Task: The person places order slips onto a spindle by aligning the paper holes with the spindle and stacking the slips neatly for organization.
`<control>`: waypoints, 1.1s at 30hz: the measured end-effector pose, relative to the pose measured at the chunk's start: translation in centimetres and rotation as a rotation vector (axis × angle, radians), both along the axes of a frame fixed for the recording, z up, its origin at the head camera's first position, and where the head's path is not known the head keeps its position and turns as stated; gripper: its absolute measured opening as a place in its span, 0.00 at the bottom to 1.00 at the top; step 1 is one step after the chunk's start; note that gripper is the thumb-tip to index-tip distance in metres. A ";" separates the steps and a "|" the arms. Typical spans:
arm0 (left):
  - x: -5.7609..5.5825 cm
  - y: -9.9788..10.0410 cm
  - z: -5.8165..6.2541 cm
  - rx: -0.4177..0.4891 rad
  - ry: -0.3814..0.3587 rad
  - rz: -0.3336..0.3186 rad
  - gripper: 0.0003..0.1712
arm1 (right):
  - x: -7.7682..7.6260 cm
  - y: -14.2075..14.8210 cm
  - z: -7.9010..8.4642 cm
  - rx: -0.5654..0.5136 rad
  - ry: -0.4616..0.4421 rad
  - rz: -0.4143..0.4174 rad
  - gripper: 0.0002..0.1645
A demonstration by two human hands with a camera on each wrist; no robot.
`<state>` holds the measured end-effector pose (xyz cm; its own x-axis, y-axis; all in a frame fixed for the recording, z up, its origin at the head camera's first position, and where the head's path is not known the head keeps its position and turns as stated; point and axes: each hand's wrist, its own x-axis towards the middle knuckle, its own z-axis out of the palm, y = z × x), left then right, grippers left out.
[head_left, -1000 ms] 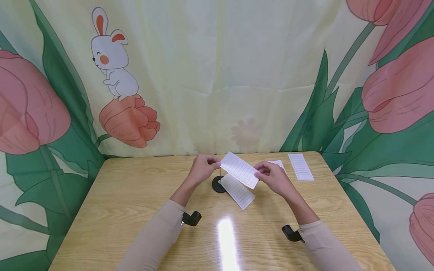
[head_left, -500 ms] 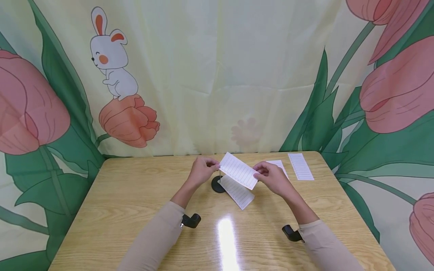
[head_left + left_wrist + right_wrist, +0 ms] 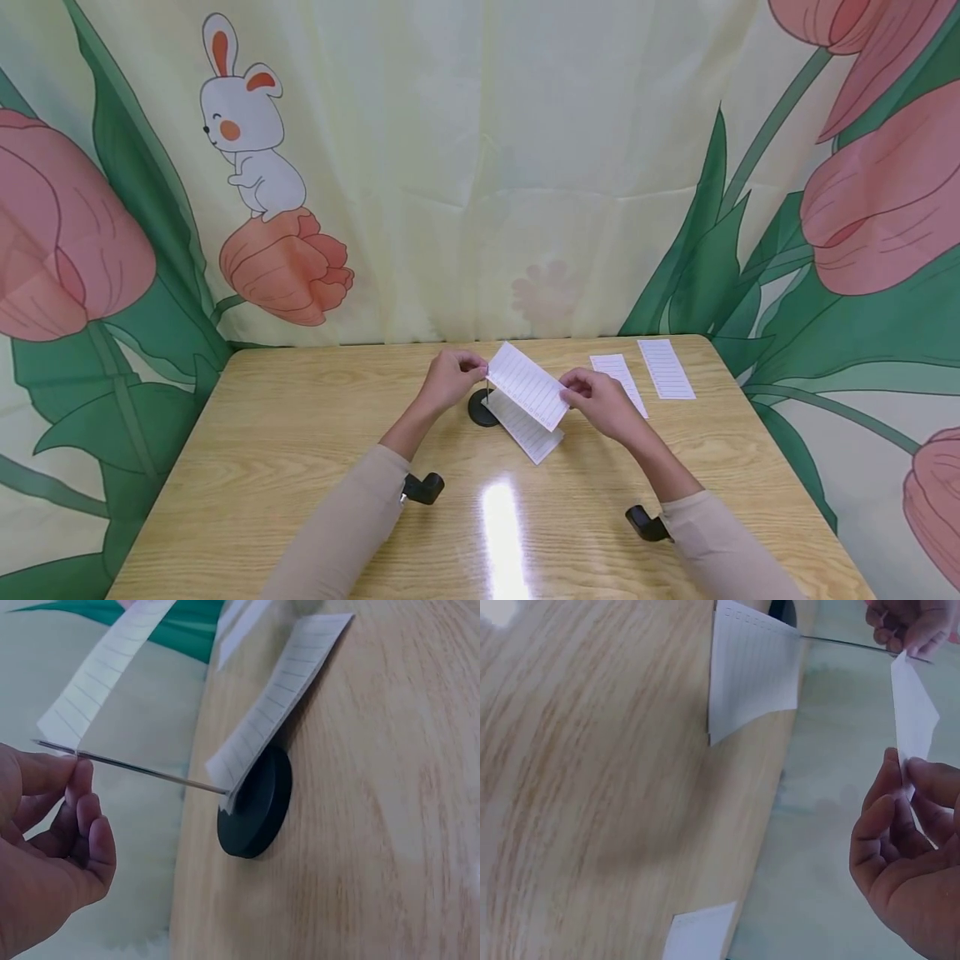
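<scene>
A paper spike stands on the table, with a round black base (image 3: pixel 478 410) and a thin metal rod (image 3: pixel 150 772). One lined white slip (image 3: pixel 528 437) is on the rod down at the base, its free end slanting outward. Higher up, my left hand (image 3: pixel 447 379) pinches the corner of a second lined slip (image 3: pixel 527 385) right at the rod. In the left wrist view the rod's tip shows beyond that corner. My right hand (image 3: pixel 606 404) pinches the opposite end of this upper slip between thumb and fingers, holding it stretched above the lower one.
Two more lined slips, a nearer one (image 3: pixel 620 382) and a farther one (image 3: pixel 666 369), lie flat at the back right of the wooden table (image 3: pixel 300 467). A printed curtain (image 3: pixel 465 167) hangs behind the table's back edge. Black wrist cameras sit on both forearms.
My right hand has come down and slightly left, lowering its end of the upper slip toward the lower one. The left hand stays at the rod, slightly lower than before.
</scene>
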<state>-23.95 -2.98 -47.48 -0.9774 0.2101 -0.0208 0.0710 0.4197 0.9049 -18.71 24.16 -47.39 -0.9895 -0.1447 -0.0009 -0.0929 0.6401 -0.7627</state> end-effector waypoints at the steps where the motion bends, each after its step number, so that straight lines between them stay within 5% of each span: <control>1: -0.1 0.0 -0.2 -0.006 0.002 0.000 0.05 | 0.0 -0.1 -0.2 0.003 0.004 -0.003 0.07; 14: -0.2 0.4 -2.4 -0.003 0.003 0.055 0.04 | 0.2 -1.0 -2.5 0.056 0.009 0.000 0.04; 25: 0.1 0.8 -4.3 -0.012 -0.087 0.106 0.04 | 0.4 -1.4 -4.0 0.085 -0.036 -0.037 0.13; 33: 0.1 0.8 -5.6 -0.047 -0.075 0.101 0.05 | 0.8 -1.9 -4.9 0.104 -0.043 -0.064 0.15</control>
